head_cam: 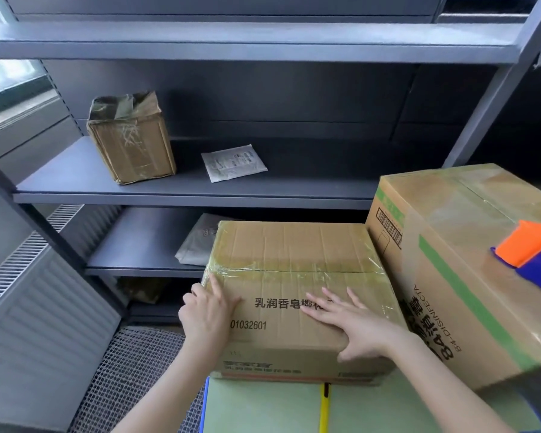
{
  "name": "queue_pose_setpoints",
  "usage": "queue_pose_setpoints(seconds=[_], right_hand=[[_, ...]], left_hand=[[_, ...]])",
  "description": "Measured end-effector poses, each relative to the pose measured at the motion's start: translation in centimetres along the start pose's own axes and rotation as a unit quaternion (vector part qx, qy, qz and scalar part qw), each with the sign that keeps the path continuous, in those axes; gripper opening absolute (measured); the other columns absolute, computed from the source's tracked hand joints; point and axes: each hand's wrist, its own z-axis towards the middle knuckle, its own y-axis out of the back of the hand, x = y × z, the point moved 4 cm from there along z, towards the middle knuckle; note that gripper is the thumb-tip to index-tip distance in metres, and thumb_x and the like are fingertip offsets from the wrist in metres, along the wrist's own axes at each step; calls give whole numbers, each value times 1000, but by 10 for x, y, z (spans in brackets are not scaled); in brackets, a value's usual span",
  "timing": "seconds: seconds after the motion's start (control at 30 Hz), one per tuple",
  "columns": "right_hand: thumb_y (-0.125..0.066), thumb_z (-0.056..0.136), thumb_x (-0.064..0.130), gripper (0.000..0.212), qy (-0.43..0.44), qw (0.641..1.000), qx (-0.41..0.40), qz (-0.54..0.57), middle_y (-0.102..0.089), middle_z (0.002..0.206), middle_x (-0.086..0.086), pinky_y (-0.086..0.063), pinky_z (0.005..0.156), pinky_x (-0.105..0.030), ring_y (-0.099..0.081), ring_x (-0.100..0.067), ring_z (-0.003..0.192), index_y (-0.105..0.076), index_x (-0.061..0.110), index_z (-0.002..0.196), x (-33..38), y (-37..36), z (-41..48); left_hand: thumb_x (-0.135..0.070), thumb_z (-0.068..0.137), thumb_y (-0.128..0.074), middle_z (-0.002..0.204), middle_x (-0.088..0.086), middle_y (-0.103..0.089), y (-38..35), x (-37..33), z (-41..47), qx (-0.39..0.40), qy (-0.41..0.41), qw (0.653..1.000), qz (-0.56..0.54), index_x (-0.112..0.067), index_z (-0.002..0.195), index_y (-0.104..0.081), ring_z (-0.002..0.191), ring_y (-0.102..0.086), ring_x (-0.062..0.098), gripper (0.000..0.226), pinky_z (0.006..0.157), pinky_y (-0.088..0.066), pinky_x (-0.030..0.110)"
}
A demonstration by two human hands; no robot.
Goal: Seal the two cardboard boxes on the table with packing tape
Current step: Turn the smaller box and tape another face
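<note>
At centre, the tan rectangular cardboard box (297, 295) bears black printed characters and the digits 01032601. A red-orange band runs low on its near face, and glossy clear tape gives its edges a yellowish tint. At 3 o'clock, the larger tan cardboard box (469, 260) shows green stripes, a black barcode and black lettering. The plastic tape dispenser (528, 248) on it is orange and blue. At 6 o'clock, the pale green table top (263, 407) has a blue edge and a yellow strip. At 10 o'clock are dark grey metal shelving (75, 179), a small brown taped cardboard box (132, 139) and a white printed pouch (233, 162).
</note>
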Motion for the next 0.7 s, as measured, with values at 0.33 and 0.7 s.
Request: queue_pose_setpoints(seconds=[0.33,0.7], right_hand=[[-68,76,23,102,6,1000,-10,18,24,143,26,25,108,-44,27,-2,134,4,46,144,4,2,-4],[-46,96,35,57,-21,993,-114,38,-14,154,12,1,113,-26,-9,-7,143,-19,32,147,17,43,-51]], left_hand=[[-68,89,-20,109,6,-50,-2,0,0,21,1,1000,-1,-19,149,-16,89,-54,18,77,56,-36,25],[-39,98,-35,158,12,-6,34,-70,-26,48,-192,973,-120,-13,145,-24,144,-14,28,55,116,-17,38]])
